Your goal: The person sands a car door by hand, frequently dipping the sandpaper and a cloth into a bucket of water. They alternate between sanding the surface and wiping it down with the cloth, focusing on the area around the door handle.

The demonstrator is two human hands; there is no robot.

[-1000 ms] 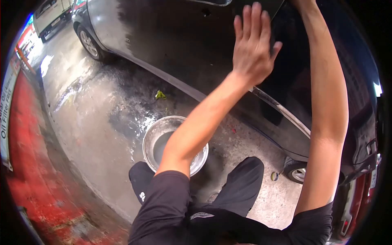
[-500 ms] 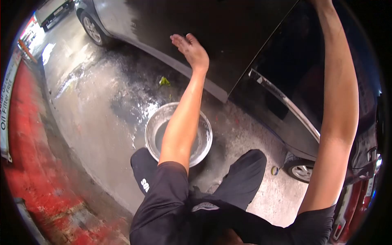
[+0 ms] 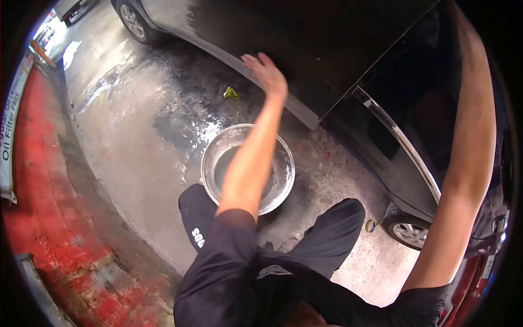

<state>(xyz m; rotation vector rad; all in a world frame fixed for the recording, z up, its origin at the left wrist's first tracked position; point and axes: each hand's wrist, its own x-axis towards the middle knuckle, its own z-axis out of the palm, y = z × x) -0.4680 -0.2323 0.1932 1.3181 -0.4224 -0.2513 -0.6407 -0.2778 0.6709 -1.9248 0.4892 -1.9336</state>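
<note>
My left hand (image 3: pixel 266 75) is raised in front of the dark car door (image 3: pixel 305 49), fingers stretched out and nothing in it. Whether it touches the door cannot be made out. Below that forearm a round metal basin (image 3: pixel 287 163) with greyish liquid stands on the wet floor between my knees. My right arm reaches up along the car at the right; its hand is lost at the dark top edge of the view. A small yellow-green thing (image 3: pixel 231 93) lies on the floor beyond the basin.
The car's front or rear wheels show at the upper left (image 3: pixel 132 20) and lower right (image 3: pixel 408 231). A small round object (image 3: pixel 370 225) lies by the nearer wheel. Along the left runs a red painted strip (image 3: pixel 41 191) with a white sign (image 3: pixel 12 131). A red vehicle is at the lower right.
The view has shifted, with the basin and car lower right in it. My left hand stays raised and spread. My right hand, partly at the top edge before, is now out of sight.
</note>
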